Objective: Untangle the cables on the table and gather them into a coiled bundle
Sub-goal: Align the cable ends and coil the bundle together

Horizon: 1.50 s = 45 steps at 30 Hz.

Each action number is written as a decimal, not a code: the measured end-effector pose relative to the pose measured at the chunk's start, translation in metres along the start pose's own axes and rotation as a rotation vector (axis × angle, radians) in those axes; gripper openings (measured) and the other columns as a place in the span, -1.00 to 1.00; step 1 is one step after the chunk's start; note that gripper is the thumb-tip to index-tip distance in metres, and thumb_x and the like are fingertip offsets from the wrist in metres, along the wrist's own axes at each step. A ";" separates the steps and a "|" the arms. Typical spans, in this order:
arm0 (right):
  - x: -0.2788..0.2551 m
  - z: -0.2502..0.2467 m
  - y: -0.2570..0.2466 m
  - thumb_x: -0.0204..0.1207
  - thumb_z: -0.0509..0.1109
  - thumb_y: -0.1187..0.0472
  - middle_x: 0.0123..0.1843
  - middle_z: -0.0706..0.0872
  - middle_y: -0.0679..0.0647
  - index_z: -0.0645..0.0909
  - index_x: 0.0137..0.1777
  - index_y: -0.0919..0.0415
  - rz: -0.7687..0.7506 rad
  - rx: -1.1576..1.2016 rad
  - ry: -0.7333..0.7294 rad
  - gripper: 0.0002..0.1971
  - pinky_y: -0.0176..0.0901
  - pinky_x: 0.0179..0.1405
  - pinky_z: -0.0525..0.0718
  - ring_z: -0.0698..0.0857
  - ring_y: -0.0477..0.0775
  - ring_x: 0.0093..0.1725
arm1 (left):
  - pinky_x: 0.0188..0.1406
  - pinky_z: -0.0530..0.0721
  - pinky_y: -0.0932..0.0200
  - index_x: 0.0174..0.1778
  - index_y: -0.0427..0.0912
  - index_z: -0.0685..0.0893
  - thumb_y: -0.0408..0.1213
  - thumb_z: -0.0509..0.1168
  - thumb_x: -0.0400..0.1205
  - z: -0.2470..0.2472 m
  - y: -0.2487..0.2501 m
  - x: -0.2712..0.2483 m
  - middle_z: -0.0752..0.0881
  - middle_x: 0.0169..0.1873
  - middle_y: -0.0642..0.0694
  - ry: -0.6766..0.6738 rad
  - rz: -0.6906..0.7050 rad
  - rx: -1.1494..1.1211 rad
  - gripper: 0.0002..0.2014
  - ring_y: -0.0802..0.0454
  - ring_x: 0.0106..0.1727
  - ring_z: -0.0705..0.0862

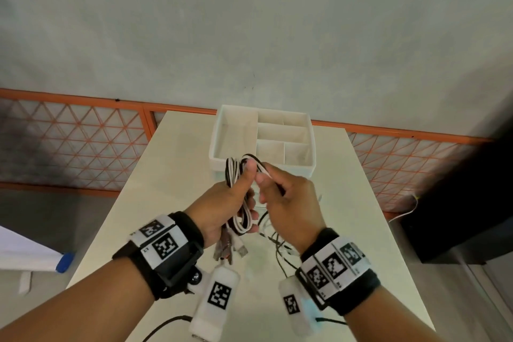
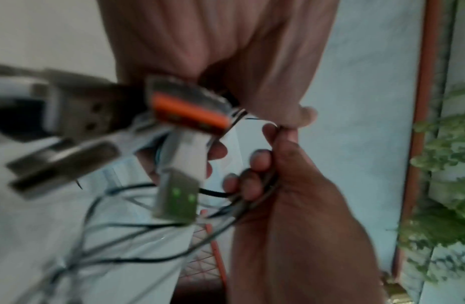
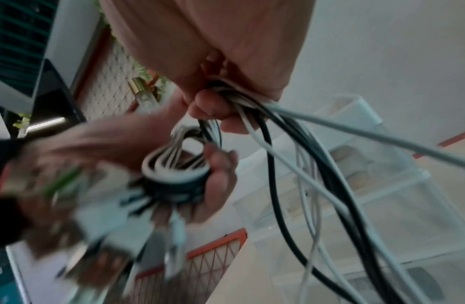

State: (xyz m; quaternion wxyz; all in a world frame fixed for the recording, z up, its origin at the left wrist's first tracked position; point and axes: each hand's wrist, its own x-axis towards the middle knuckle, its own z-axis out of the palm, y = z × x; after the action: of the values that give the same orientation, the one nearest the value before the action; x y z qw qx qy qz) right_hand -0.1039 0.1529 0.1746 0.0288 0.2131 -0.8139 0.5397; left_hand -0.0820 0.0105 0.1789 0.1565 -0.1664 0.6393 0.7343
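Above the white table (image 1: 172, 175) my left hand (image 1: 222, 203) grips a folded bundle of black and white cables (image 1: 234, 172), thumb pressed on top. Loops of the bundle (image 3: 174, 166) stick out below its fingers, and several USB plugs (image 1: 230, 250) dangle under it; one blurred plug (image 2: 190, 109) has an orange tongue. Just to the right, my right hand (image 1: 280, 194) pinches the cables' free strands (image 3: 239, 102) close to the bundle. From that hand the loose strands (image 3: 304, 164) trail down to a tangle on the table (image 1: 277, 241).
A white divided organiser tray (image 1: 219, 130) stands at the table's far end, right behind the hands. An orange lattice fence (image 1: 83, 141) runs behind the table. A dark object (image 1: 472, 203) stands off the right edge, and a blue-capped item (image 1: 65, 261) lies left.
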 end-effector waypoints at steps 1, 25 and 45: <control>-0.003 0.006 -0.001 0.73 0.28 0.32 -0.38 0.70 -0.02 0.75 -0.06 0.23 -0.060 0.005 0.001 -0.78 -0.19 -0.43 0.65 0.63 -0.12 -0.44 | -0.02 0.80 -0.08 -0.15 -0.28 0.73 0.55 0.36 0.20 0.003 0.004 0.000 0.74 -0.24 -0.22 -0.047 0.014 0.006 -0.16 -0.19 -0.17 0.77; 0.033 -0.018 -0.030 0.32 0.43 0.26 0.20 0.82 -0.13 0.76 0.23 -0.12 0.005 0.087 -0.015 -0.53 0.01 0.22 0.76 0.80 -0.07 0.16 | -0.06 0.68 0.03 -0.38 -0.34 0.71 -0.41 0.31 0.66 0.004 0.024 -0.010 0.75 -0.49 -0.23 -0.057 0.394 0.403 -0.73 -0.06 -0.37 0.71; 0.025 -0.023 0.021 0.29 0.29 0.27 -0.58 0.51 0.02 0.41 -0.62 0.15 0.285 -0.628 -0.125 -0.73 -0.20 -0.47 0.46 0.53 0.16 -0.47 | -0.27 0.69 0.11 -0.09 -0.11 0.68 -0.08 0.52 0.53 0.004 0.017 -0.014 0.71 -0.51 -0.04 -0.174 0.175 0.690 -0.78 0.05 -0.50 0.65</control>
State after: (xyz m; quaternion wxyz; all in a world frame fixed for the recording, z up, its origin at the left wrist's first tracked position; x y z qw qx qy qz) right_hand -0.1388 0.1724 0.1731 -0.0322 0.1107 -0.9620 0.2474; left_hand -0.0769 0.0121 0.2004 0.1939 0.0143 0.8454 0.4975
